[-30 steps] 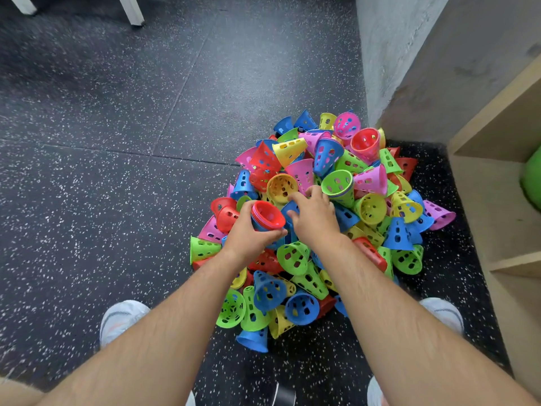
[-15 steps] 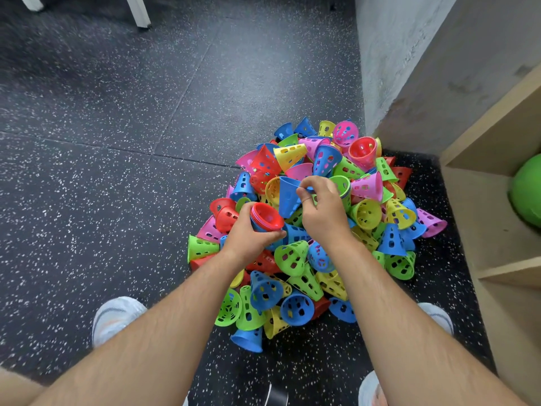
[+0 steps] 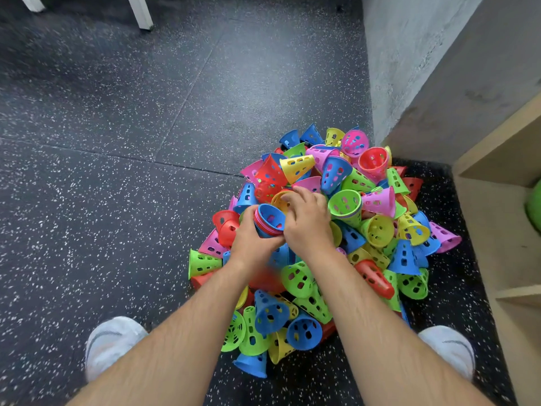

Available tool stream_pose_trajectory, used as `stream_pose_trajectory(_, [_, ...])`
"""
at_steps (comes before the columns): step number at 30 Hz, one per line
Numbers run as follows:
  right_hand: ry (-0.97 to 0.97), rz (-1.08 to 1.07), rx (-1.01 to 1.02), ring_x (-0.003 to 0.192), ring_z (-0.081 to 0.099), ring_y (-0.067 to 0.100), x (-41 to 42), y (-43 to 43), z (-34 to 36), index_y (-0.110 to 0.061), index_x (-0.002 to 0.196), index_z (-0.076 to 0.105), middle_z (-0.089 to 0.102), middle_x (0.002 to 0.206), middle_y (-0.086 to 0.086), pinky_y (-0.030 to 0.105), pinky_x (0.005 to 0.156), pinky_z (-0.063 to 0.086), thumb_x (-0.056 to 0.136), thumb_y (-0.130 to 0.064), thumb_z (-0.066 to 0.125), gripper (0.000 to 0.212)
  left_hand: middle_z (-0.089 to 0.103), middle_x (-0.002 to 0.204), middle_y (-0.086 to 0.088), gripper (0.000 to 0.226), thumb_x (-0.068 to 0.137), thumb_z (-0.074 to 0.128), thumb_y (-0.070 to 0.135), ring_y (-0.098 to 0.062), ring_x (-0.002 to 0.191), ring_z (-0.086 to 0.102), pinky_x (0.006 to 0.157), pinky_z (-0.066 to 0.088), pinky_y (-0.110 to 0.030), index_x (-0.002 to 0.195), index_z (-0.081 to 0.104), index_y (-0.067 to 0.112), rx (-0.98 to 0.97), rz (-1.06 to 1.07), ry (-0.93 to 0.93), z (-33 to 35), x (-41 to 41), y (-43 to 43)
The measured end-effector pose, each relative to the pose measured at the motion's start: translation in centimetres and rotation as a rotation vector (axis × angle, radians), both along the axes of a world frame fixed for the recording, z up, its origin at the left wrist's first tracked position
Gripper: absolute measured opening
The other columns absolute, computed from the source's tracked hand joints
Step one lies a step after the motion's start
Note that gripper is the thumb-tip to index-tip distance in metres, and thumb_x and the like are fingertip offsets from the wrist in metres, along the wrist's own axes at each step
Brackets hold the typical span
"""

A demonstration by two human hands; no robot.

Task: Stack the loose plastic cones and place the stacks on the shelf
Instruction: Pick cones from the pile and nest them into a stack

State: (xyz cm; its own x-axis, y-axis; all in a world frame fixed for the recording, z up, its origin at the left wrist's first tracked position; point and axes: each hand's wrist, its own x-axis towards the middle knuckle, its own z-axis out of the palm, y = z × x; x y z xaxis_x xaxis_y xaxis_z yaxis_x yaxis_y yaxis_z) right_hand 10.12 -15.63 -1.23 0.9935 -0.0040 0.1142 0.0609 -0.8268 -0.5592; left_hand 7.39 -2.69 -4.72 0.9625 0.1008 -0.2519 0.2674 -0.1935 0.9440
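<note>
Green ball cropped by the right edge, shelf likewise, white legs cut off at top, red cone below the left wrist blurred, narrow end of stack hidden inside left hand, yellow cone mostly behind right hand, its grip unclear

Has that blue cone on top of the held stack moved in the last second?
Yes. The blue cone moved left, away from the upward-facing green cone, leaving the right hand for the stack that the left hand grips.
</note>
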Motion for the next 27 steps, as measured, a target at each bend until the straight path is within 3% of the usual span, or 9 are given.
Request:
stream_pose_trajectory(4, [0.05, 0.033, -0.151, 0.127, 0.035, 0.024, 1.7, -1.4, -0.8, -0.027, 0.114, 0.07, 0.047, 0.149, -0.012, 0.04, 0.105, 0.022, 0.089, -0.017, 0.05, 0.034, 0.07, 0.109, 0.004, 0.07, 0.057, 0.092, 0.036, -0.01, 0.099, 0.069, 0.094, 0.057, -0.039, 0.115, 0.053, 0.037, 0.041, -0.026, 0.009, -1.0, 0.7, 0.7])
stream_pose_trajectory(7, [0.077, 0.082, -0.196, 0.127, 0.033, 0.023, 2.7, -1.5, -1.1, -0.029, 0.108, 0.073, 0.051, 0.145, -0.017, 0.039, 0.105, 0.02, 0.083, -0.017, 0.05, 0.036, 0.069, 0.108, 0.006, 0.073, 0.059, 0.093, 0.029, -0.007, 0.098, 0.068, 0.096, 0.056, -0.038, 0.119, 0.053, 0.033, 0.041, -0.031, 0.012, -1.2, 1.2, 1.0])
stream_pose_trajectory(11, [0.062, 0.112, -0.283, 0.119, 0.036, 0.022, 3.5, -1.1, -0.7, -0.028, 0.114, 0.072, 0.057, 0.136, -0.017, 0.037, 0.097, 0.021, 0.087, -0.018, 0.052, 0.035, 0.07, 0.109, 0.001, 0.071, 0.062, 0.095, 0.02, -0.008, 0.097, 0.068, 0.094, 0.057, -0.034, 0.12, 0.054, 0.03, 0.018, -0.06, 0.027, -0.7, 1.6, 1.1])
stream_pose_trajectory(16, [0.034, 0.016, -0.118, 0.121, 0.041, 0.024, 3.6, -1.6, 0.9, -0.018, 0.115, 0.069, 0.061, 0.13, -0.006, 0.041, 0.101, 0.029, 0.097, -0.03, 0.048, 0.03, 0.069, 0.1, 0.007, 0.063, 0.068, 0.091, 0.004, 0.004, 0.081, 0.065, 0.077, 0.053, -0.013, 0.114, 0.055, 0.029, 0.015, -0.07, 0.02, 0.9, 1.6, 1.5])
stream_pose_trajectory(19, [0.001, -0.055, 0.014, 0.118, 0.048, 0.021, 3.7, -1.9, 3.0, -0.016, 0.114, 0.067, 0.063, 0.12, -0.002, 0.04, 0.101, 0.037, 0.091, -0.058, 0.047, 0.052, 0.067, 0.098, 0.015, 0.061, 0.068, 0.09, 0.002, 0.013, 0.076, 0.063, 0.075, 0.05, -0.013, 0.104, 0.053, 0.036, 0.032, -0.072, 0.008, 2.5, 1.7, 2.0])
stream_pose_trajectory(21, [-0.038, -0.078, 0.089, 0.111, 0.051, 0.018, 3.7, -1.9, 4.2, -0.018, 0.108, 0.065, 0.062, 0.111, -0.004, 0.036, 0.097, 0.04, 0.08, -0.073, 0.056, 0.063, 0.067, 0.1, 0.016, 0.063, 0.067, 0.091, 0.002, 0.008, 0.083, 0.065, 0.077, 0.05, -0.013, 0.103, 0.052, 0.036, 0.035, -0.083, -0.003, 3.4, 1.6, 2.1])
stream_pose_trajectory(24, [-0.087, -0.082, 0.212, 0.112, 0.054, 0.018, 3.0, -1.4, 5.3, -0.014, 0.107, 0.064, 0.061, 0.109, -0.001, 0.033, 0.098, 0.042, 0.075, -0.062, 0.076, 0.059, 0.069, 0.1, 0.012, 0.063, 0.067, 0.091, 0.001, -0.007, 0.089, 0.067, 0.082, 0.053, -0.02, 0.109, 0.053, 0.03, 0.011, -0.082, -0.02, 3.9, 1.6, 1.6])
stream_pose_trajectory(27, [-0.149, -0.131, 0.311, 0.106, 0.057, 0.02, 1.6, -0.7, 5.4, -0.012, 0.106, 0.064, 0.061, 0.107, 0.001, 0.032, 0.094, 0.045, 0.079, -0.052, 0.078, 0.05, 0.072, 0.097, 0.001, 0.064, 0.064, 0.092, 0.003, -0.012, 0.085, 0.068, 0.077, 0.054, -0.023, 0.117, 0.057, 0.012, -0.006, -0.082, -0.044, 3.8, 1.4, 1.1])
